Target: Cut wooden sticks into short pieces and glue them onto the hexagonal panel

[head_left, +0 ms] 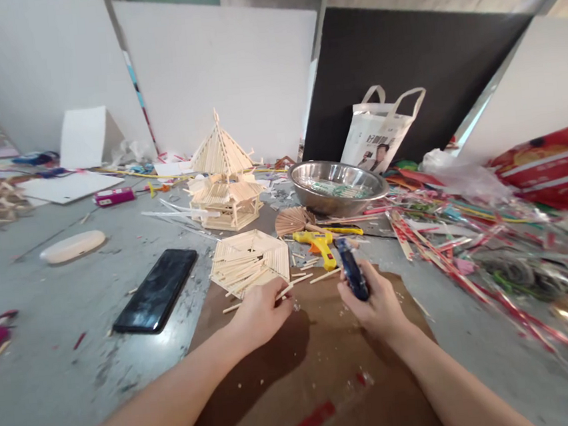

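Observation:
My left hand [262,314] is closed on a thin wooden stick [297,282], above the front edge of a hexagonal panel of wooden sticks [236,261]. My right hand [380,303] grips a dark blue tool [353,272] pointing away from me; its kind is hard to make out. Both hands are over a brown board [340,382]. Just beyond the tool lies a yellow glue gun [321,241], with short cut sticks [310,263] beside it. Behind the panel stands a pavilion model [223,153] built of sticks, with a pointed roof.
A black phone [156,292] and a white oval case [73,247] lie on the left. At the back are a metal bowl [307,194] and a white bag [374,137]. Red and white strips [434,259] and plastic scraps clutter the right. A yellow-handled tool [340,229] lies behind the glue gun.

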A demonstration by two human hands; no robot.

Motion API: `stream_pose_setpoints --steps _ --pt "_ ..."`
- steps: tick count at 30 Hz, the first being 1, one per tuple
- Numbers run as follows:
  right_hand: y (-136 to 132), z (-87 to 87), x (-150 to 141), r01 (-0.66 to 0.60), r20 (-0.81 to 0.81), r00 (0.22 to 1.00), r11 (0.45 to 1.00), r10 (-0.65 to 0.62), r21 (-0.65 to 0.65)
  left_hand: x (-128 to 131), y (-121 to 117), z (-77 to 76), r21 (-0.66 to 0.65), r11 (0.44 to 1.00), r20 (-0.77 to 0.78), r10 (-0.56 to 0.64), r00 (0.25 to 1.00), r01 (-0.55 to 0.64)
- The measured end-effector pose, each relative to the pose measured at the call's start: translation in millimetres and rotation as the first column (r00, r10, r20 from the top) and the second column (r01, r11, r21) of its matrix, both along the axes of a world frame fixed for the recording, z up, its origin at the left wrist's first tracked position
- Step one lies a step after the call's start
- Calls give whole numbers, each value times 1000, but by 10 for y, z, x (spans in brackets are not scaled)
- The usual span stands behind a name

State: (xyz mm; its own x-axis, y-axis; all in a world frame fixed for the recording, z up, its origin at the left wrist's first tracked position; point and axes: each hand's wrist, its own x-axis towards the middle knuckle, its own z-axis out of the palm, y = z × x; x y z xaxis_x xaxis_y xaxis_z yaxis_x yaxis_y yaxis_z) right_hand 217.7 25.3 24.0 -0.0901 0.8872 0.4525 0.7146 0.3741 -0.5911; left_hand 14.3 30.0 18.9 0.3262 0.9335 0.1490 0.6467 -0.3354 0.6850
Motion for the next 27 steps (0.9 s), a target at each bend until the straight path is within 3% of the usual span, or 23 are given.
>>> stream_pose_setpoints --steps 4,9,15,18,22,27 --pt "36 11 65 9 -268 963 1000 -4 18 40 -23 55 78 994 -266 -48 963 71" --pt "31 10 67 -17 -344 939 1000 25 26 255 44 96 169 976 -456 -45 889 136" --pt "15 23 55 -50 -368 927 997 68 59 740 270 -13 93 985 -506 -79 859 146" --pt "26 10 74 -57 -364 929 998 68 41 902 303 -92 75 973 -496 -153 855 218" --pt "45 -18 106 -58 -361 930 998 65 29 959 263 -108 105 934 -463 -259 848 342" --pt "55 -28 117 -28 -348 937 999 39 35 934 203 -26 71 948 -454 -247 856 311"
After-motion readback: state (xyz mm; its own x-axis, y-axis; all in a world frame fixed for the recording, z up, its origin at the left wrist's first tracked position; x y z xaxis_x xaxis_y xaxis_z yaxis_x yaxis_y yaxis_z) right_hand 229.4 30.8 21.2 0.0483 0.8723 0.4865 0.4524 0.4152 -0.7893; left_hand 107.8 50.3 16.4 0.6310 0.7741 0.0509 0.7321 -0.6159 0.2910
